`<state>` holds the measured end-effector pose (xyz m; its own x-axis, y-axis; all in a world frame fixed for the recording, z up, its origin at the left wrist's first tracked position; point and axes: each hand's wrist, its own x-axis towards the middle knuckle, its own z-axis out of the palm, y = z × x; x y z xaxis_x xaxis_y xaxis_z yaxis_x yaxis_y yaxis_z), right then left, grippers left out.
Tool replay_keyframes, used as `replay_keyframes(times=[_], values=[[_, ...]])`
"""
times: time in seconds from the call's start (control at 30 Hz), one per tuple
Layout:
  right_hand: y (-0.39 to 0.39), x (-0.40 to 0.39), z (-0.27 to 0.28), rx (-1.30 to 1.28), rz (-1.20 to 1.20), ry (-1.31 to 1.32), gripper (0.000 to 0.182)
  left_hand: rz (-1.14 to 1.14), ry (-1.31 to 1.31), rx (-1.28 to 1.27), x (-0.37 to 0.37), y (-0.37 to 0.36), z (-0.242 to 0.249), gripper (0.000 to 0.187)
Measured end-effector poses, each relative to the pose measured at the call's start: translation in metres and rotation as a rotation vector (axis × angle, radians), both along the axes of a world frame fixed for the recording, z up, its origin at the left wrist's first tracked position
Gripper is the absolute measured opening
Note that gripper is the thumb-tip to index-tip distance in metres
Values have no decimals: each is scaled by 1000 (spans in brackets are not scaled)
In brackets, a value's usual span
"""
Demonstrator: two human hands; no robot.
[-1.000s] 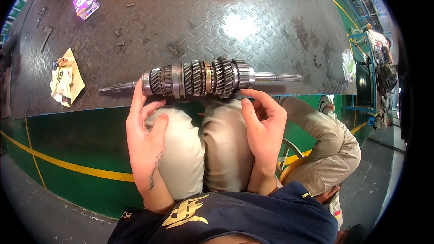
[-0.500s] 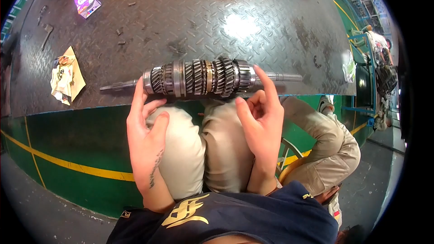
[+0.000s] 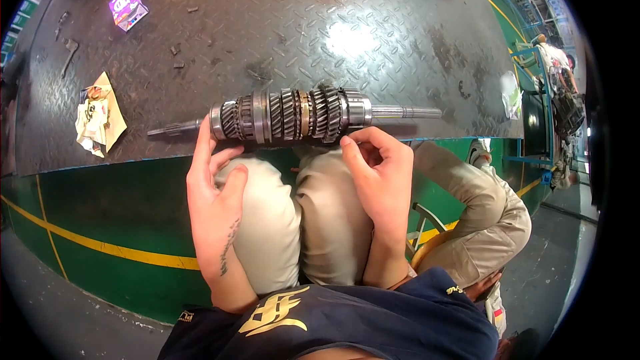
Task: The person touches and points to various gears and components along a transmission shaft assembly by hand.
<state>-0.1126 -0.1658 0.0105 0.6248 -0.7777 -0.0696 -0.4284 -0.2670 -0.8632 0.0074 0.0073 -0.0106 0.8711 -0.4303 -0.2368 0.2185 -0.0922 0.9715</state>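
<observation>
A gear shaft [image 3: 270, 117] lies lengthwise along the near edge of the steel table, with toothed gears, rings and a brass-coloured ring stacked on it. My left hand [image 3: 217, 187] is at its left end, index fingertip against the end ring, thumb apart and other fingers loosely bent. Just below the right-hand gears is my right hand [image 3: 383, 180], its thumb and bent index finger drawn together at the gears' lower edge. What lies between those fingertips, if anything, is too small to make out. The splined right end [image 3: 407, 113] of the shaft sticks out past the gears.
On the steel table [image 3: 233, 33] are an opened paper wrapper [image 3: 110, 117], a purple box [image 3: 127, 7] and a wrench-like tool [image 3: 69, 53]. A clear plastic bag [image 3: 511, 97] lies at the right edge. Another person's bent leg [image 3: 487, 227] is close on my right.
My right index finger has come away from the right end ring of the gear stack and folded down towards the thumb. My left hand has stayed in place.
</observation>
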Motion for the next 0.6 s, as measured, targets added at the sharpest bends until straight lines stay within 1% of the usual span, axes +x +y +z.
replay_keyframes(times=[0.07, 0.13, 0.17, 0.2, 0.27, 0.3, 0.43, 0.5, 0.53, 0.6], values=[[0, 0, -2, 18, -6, -23, 10, 1, 14, -5, 0, 0, 0, 76], [1, 0, 0, 29, -95, -169, 12, 8, 16, 0, 0, -2, 2, 76], [-1, -2, -1, 50, -85, -175, 27, 3, 19, -3, -1, -3, 2, 76], [-1, -1, 0, 48, -87, -174, 27, 14, 20, -8, -1, -3, 0, 76], [2, 1, 3, 100, -40, -145, 41, 27, 23, -5, -1, 0, -1, 76], [0, 0, 2, 74, 0, -109, 48, 21, 19, -3, 0, 0, -1, 76], [0, 0, 5, 24, -13, -116, 49, 18, 18, -10, 0, 0, -2, 77], [2, 0, 4, 57, -62, -147, 39, 21, 13, -13, 0, 0, -3, 76], [2, -2, 3, 57, -62, -147, 39, 22, 9, -17, 0, 0, -4, 76], [2, -6, 1, 40, -61, -125, 22, 18, 6, -16, 0, 0, -4, 76]])
